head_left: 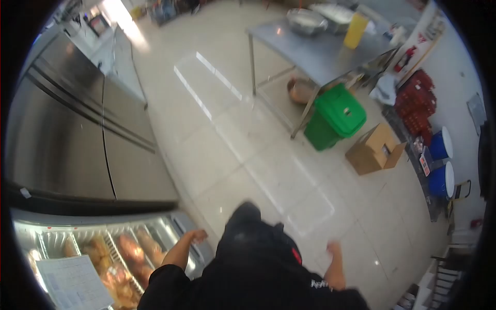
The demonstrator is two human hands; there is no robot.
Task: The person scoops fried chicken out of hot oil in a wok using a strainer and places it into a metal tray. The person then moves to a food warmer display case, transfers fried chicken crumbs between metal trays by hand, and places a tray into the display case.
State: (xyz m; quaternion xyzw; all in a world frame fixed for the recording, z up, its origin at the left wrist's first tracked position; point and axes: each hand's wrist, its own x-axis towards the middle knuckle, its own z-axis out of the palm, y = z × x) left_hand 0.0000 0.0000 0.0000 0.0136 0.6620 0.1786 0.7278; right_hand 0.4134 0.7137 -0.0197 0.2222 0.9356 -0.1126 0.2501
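My left hand (pixel 197 236) hangs beside the edge of a lit display case (pixel 181 223), its fingers loosely apart and nothing visible in them. Inside the case lie several pieces of what look like packed meat or poultry (pixel 130 248), split up by white wire dividers (pixel 118 251). A printed paper sheet (pixel 74 283) rests over the case's near left corner. Out over the tiled floor is my right hand (pixel 333 248), blurred by motion, so its fingers do not show clearly. I see no object in it.
A steel fridge (pixel 67 129) stands at left. A metal table (pixel 305 49) with bowls (pixel 307 21) and a yellow container (pixel 356 31) is ahead. A green bin (pixel 336 116), a cardboard box (pixel 373 151), red crates (pixel 416 103) and blue buckets (pixel 439 180) line the right.
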